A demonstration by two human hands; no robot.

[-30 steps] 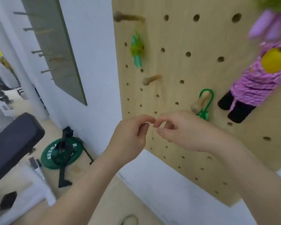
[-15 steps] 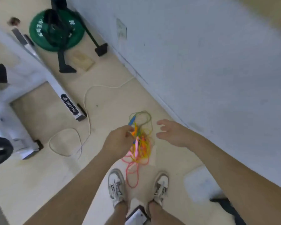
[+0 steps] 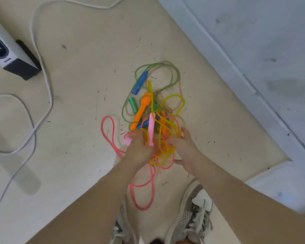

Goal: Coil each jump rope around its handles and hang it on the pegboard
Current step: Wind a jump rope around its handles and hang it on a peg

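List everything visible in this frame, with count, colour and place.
rope tangle: one pile; yellow, pink and green cords; floor, ahead of the shoes
pink handle: one; pink; over the tangle, in the left hand's grip
orange handle: one; orange; middle of the tangle
blue handles: two; blue; one at the far edge, one half buried
green handle: one; green; left of the orange handle
cable: one; white; looping over the floor, left
equipment bar: one; white, black end; upper left
wall: one; pale grey; upper right
shoes: two; white-grey; bottom edge
left hand: grips the pink handle
right hand: straight fingers among the loops
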